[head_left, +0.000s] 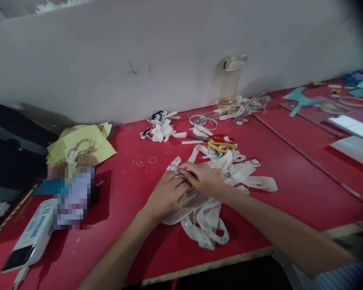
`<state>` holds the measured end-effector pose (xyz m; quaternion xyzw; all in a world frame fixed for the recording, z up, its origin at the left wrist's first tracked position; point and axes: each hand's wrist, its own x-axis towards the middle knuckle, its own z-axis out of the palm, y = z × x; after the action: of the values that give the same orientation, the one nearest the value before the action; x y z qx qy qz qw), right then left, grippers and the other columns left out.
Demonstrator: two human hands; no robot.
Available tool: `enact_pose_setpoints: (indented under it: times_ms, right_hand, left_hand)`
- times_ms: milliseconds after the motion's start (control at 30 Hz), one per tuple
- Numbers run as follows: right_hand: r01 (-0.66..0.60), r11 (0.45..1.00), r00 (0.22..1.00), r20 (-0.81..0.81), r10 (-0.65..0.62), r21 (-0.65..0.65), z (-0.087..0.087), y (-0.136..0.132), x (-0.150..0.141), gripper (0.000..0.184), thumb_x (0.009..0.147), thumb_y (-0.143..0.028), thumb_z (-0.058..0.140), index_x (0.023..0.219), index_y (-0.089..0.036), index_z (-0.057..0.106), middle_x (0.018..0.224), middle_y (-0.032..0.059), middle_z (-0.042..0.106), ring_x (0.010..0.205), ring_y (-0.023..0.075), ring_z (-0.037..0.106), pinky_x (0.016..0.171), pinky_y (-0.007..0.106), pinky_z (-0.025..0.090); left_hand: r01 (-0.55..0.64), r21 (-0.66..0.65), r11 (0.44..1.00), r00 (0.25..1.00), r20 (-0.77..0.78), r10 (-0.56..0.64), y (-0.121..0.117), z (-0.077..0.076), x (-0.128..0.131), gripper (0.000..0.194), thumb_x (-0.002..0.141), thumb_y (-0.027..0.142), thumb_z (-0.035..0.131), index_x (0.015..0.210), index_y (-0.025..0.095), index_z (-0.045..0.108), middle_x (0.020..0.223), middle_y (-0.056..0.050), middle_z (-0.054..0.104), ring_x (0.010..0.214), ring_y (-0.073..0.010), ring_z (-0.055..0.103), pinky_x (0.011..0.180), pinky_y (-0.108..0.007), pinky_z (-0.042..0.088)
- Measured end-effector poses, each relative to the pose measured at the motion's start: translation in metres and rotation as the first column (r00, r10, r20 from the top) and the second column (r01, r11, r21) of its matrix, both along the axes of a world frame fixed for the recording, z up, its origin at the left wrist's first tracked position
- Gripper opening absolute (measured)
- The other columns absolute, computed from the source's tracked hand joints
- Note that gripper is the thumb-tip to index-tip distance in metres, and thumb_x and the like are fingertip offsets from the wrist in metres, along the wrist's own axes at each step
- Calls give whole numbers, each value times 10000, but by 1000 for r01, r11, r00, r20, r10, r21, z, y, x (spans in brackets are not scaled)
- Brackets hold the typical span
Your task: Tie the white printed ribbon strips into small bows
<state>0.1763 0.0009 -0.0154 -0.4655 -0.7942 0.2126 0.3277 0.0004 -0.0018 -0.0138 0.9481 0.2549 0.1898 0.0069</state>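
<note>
Both my hands meet over a loose heap of white printed ribbon on the red table. My left hand has its fingers curled on a gathered piece of the ribbon, whose white end sticks up past the fingertips. Touching the same spot, my right hand pinches with thumb and forefinger at what looks like a thin purplish band around the ribbon. The fingers partly hide this band. Just beyond the hands lie scissors with red and yellow handles.
Finished-looking ribbon bunches lie near the wall, with a clear bottle to their right. Yellow paper sheets and a white power bank are on the left. A white phone lies at right. The table's front edge is close.
</note>
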Motion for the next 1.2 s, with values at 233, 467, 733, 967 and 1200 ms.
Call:
enact_pose_setpoints:
  times_ms: [233,467,733,967,1200]
  right_hand:
    - [-22,1000,1000,-16,22,-11,0,-1,-1,197,952,-251,410,997,-191,592,741,9,656,629,116,580,600,215,360]
    - [-41,998,998,-58,39,-39,-1,0,-1,147,911,-176,444,928,-185,590,657,-20,607,552,89,517,560,197,331]
    - [-1,1000,993,-114,-1,-17,-5,0,-2,165,922,-197,428,963,-193,588,710,-7,632,575,97,537,568,199,345]
    - [37,998,988,-155,-28,59,-5,-2,3,185,904,-226,449,990,-184,607,597,-22,585,483,99,491,522,206,355]
    - [30,987,982,-191,0,155,-7,-4,4,212,905,-229,452,1026,-202,623,656,-3,640,503,110,517,536,219,389]
  left_hand:
    - [-6,-14,1000,998,57,7,0,-2,1,186,803,110,490,885,154,650,905,-82,642,909,-240,497,851,-424,461]
    - [11,-59,998,997,78,-6,0,-3,2,209,732,88,514,876,154,649,891,-95,627,897,-243,503,843,-436,475]
    - [22,-49,999,998,52,-20,-1,-1,2,188,774,102,510,883,153,655,904,-92,641,911,-246,490,853,-435,454]
    - [87,65,994,989,115,-94,-7,10,1,188,828,101,484,872,151,659,862,-69,654,824,-205,479,785,-381,456]
    - [102,143,984,981,147,-123,-9,15,0,199,820,77,470,850,152,652,874,-69,653,864,-203,498,811,-380,464]
